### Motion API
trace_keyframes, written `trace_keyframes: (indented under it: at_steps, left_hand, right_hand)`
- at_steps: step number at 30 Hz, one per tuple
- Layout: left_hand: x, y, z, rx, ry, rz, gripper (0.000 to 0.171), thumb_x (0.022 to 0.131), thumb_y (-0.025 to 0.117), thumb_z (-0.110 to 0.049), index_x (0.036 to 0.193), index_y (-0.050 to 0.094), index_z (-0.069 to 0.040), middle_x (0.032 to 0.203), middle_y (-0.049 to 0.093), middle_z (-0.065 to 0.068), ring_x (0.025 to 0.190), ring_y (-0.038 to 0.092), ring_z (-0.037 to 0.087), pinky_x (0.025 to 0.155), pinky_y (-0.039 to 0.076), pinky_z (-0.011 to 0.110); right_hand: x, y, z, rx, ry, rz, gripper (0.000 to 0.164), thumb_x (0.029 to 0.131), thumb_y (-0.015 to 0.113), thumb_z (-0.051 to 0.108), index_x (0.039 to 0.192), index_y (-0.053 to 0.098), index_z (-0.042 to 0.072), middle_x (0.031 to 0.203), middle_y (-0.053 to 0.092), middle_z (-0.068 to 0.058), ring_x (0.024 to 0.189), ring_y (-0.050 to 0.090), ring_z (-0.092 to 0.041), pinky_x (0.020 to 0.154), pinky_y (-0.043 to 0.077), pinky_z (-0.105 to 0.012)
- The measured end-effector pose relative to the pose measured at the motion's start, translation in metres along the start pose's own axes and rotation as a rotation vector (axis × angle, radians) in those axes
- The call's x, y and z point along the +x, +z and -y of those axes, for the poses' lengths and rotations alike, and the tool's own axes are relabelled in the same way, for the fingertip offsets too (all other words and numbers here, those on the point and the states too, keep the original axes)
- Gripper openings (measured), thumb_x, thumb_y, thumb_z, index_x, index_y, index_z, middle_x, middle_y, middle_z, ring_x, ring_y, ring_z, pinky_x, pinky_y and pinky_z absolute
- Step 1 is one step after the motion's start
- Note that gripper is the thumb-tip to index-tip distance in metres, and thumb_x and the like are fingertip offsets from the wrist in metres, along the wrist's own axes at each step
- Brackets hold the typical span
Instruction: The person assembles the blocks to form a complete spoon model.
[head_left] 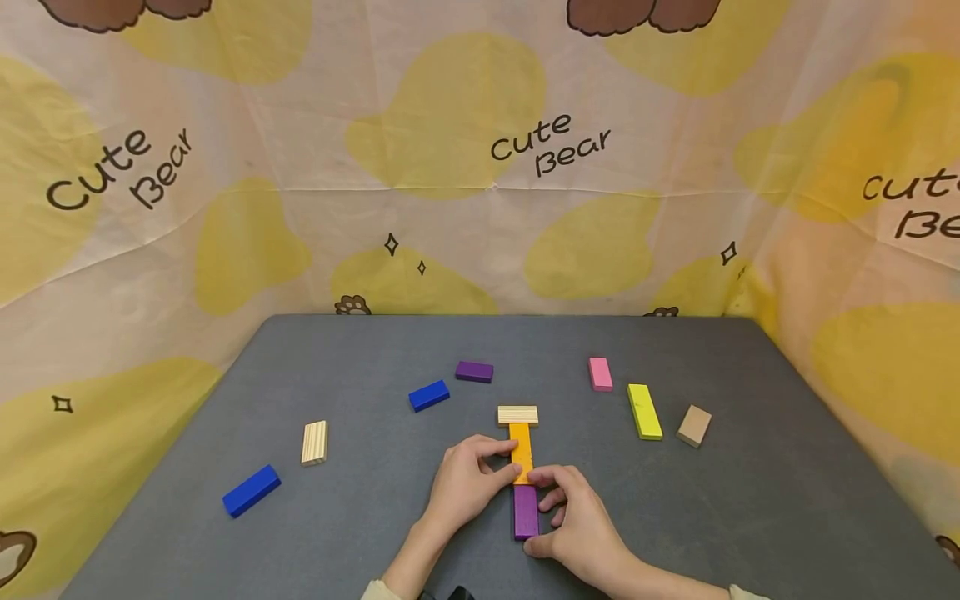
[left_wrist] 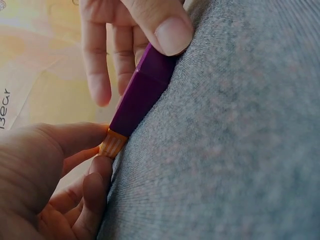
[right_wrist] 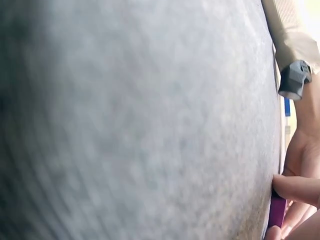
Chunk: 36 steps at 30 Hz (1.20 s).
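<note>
A striped pale wooden block (head_left: 517, 416), an orange block (head_left: 521, 450) and a purple block (head_left: 526, 512) lie end to end on the table, the pale one set crosswise like a T. My left hand (head_left: 467, 483) holds the orange block from the left with thumb and fingers, as the left wrist view also shows. My right hand (head_left: 581, 529) grips the purple block (left_wrist: 142, 92), thumb at its near end and index finger close to where it meets the orange one. In the right wrist view, fingers partly hide the purple block (right_wrist: 277, 212).
On the left of the grey table (head_left: 360, 533) are two blue blocks (head_left: 252, 491), a pale striped block (head_left: 315, 442) and another purple block (head_left: 475, 372). To the right lie a pink block (head_left: 600, 374), a yellow block (head_left: 645, 412) and a tan block (head_left: 694, 426). A printed cloth (head_left: 465, 108) hangs behind.
</note>
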<state>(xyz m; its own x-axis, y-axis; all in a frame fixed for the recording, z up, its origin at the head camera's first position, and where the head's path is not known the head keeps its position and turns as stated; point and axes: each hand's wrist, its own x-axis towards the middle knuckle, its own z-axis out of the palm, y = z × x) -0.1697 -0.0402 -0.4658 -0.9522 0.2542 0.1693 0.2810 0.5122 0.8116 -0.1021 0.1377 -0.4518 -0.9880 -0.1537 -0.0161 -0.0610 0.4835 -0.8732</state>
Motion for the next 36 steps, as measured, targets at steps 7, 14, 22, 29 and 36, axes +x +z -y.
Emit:
trace_keyframes:
  at_steps: [7,14,22,29,36]
  left_hand:
    - [-0.0006,-0.0002,-0.0009,-0.007,-0.005,0.005,0.031,0.081,0.083,-0.026,0.11,0.078,-0.018,0.099,0.066,-0.005,0.054,0.049,0.006,0.05,0.042,0.024]
    - [-0.0011,-0.0001,0.0006,-0.016,-0.004,0.006,0.031,0.081,0.083,-0.025,0.111,0.078,-0.018,0.098,0.066,-0.005,0.053,0.049,0.007,0.05,0.042,0.024]
    - [-0.0021,0.0002,0.0016,-0.019,-0.009,0.006,0.031,0.081,0.083,-0.025,0.111,0.078,-0.017,0.099,0.067,-0.004,0.054,0.049,0.007,0.05,0.042,0.024]
    - [-0.0011,0.0004,0.001,-0.015,-0.018,0.014,0.031,0.081,0.083,-0.025,0.111,0.077,-0.018,0.099,0.066,-0.005,0.054,0.049,0.008,0.05,0.042,0.024]
    - [-0.0011,-0.0002,0.0003,-0.015,-0.016,0.009,0.031,0.081,0.083,-0.026,0.111,0.078,-0.019,0.099,0.066,-0.005,0.054,0.049,0.007,0.051,0.042,0.024]
  right_hand:
    - [0.0024,-0.0016,-0.0009,0.03,0.026,0.01,0.073,0.054,0.094,-0.002,0.118,0.061,0.006,0.105,0.053,-0.004,0.083,0.052,-0.019,0.063,0.047,-0.026]
    - [0.0024,0.0004,-0.0014,0.024,0.031,0.012,0.071,0.054,0.094,-0.002,0.116,0.062,0.007,0.104,0.053,-0.004,0.083,0.052,-0.019,0.065,0.047,-0.026]
    - [0.0025,0.0012,-0.0008,0.039,0.03,0.022,0.069,0.052,0.093,-0.005,0.113,0.061,0.007,0.101,0.052,-0.004,0.083,0.052,-0.02,0.065,0.047,-0.026]
    - [0.0035,0.0011,-0.0006,0.048,0.044,0.022,0.07,0.052,0.094,-0.004,0.113,0.061,0.007,0.101,0.051,-0.004,0.085,0.052,-0.021,0.067,0.047,-0.026]
    - [0.0042,0.0009,-0.0008,0.055,0.039,0.023,0.07,0.052,0.094,-0.003,0.114,0.061,0.006,0.102,0.053,-0.004,0.086,0.052,-0.021,0.071,0.047,-0.026]
